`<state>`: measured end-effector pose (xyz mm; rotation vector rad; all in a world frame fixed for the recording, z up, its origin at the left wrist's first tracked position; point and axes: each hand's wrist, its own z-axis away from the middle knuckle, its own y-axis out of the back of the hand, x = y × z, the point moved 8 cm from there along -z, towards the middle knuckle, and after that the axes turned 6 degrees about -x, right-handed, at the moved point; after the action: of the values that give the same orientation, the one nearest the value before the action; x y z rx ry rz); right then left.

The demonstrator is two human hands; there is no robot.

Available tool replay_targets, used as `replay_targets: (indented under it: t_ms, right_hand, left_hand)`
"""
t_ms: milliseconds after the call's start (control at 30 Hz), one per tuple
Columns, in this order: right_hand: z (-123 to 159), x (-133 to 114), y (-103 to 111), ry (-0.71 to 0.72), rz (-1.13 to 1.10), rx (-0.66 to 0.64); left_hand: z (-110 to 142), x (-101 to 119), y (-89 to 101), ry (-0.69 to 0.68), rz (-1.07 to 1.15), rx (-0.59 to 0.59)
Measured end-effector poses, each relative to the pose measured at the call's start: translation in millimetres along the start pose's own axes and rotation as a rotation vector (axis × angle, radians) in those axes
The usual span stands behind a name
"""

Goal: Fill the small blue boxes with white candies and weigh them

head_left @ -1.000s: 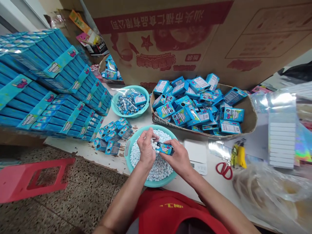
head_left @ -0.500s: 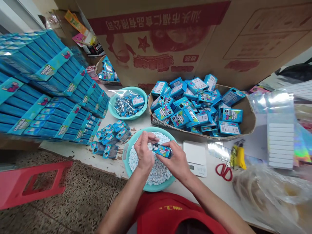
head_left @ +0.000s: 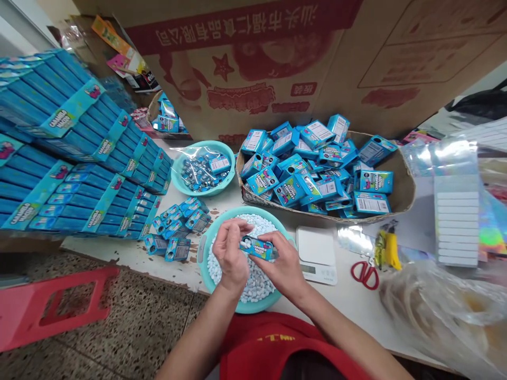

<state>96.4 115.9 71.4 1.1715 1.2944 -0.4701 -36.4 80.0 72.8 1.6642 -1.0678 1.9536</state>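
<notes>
My right hand (head_left: 285, 265) grips a small blue candy box (head_left: 259, 249) between thumb and fingers, tilted over a turquoise basin (head_left: 203, 258). White candies (head_left: 255, 289) fill the basin. At the box's left end, my left hand (head_left: 231, 254) is curled with its fingers closed around some white candies, a few of which show at the box's mouth. Most of what lies in that palm is hidden. Left of the basin stands a group of small blue boxes (head_left: 177, 249).
Behind is a cardboard tray (head_left: 406, 192) heaped with blue boxes, beside a smaller turquoise bowl (head_left: 178, 182) of shiny wrapped pieces. Stacked display packs (head_left: 75, 124) rise at left. A white scale (head_left: 316, 247), red-handled scissors (head_left: 365, 274) and a plastic bag (head_left: 439, 311) lie right.
The box has shifted slightly left and down within my right hand's grip, its top face turned more toward me. My left hand stays at its mouth. The whole view has shifted a little.
</notes>
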Motion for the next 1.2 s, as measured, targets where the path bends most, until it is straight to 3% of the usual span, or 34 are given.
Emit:
replay_targets:
  t_ms: [133,267,367,533,633,833,933,1033,1100,1200]
  right_hand:
    - [0.0,20.0,-6.0,-0.101,-0.06,-0.026]
    - [4.9,36.4,-1.7,-0.215,-0.222,-0.058]
    - [9.9,45.5,6.2,-0.288,-0.269,-0.058]
    - [12.5,43.4,20.7,-0.24,-0.113,-0.039]
    - [12.8,38.8,25.6,-0.195,-0.141,-0.038]
    - [19.2,60.1,28.2,-0.343,-0.452,-0.018]
    - [29.1,75.4,59.3,-0.368,-0.467,0.15]
    - [45.1,97.9,106.0,-0.37,-0.335,0.369]
    - [53.7,118.1,125.6,-0.388,-0.26,0.409]
    - [61.1,150.3,132.5,-0.425,-0.176,0.368]
  left_hand:
    - [-2.3,-15.1,-0.9,0.083,0.021,0.002]
    - [-4.2,-4.5,-6.5,0.06,0.1,-0.072]
    - [-11.7,-2.9,7.5,0.002,0.042,-0.019]
    - [-26.1,-64.3,45.8,0.148,-0.309,0.011]
    - [-26.7,-89.9,49.2,0.06,-0.623,-0.117]
    - [-7.6,-121.3,10.0,-0.003,-1.348,-0.62]
    - [-1.8,-124.3,2.7,-0.031,-1.608,-0.711]
    - [-1.3,-128.1,5.8,-0.012,-1.659,-0.711]
    - [-3.5,-130.6,10.3,-0.005,-1.624,-0.677]
    - [-10.7,-131.7,18.0,-0.007,-1.518,-0.596]
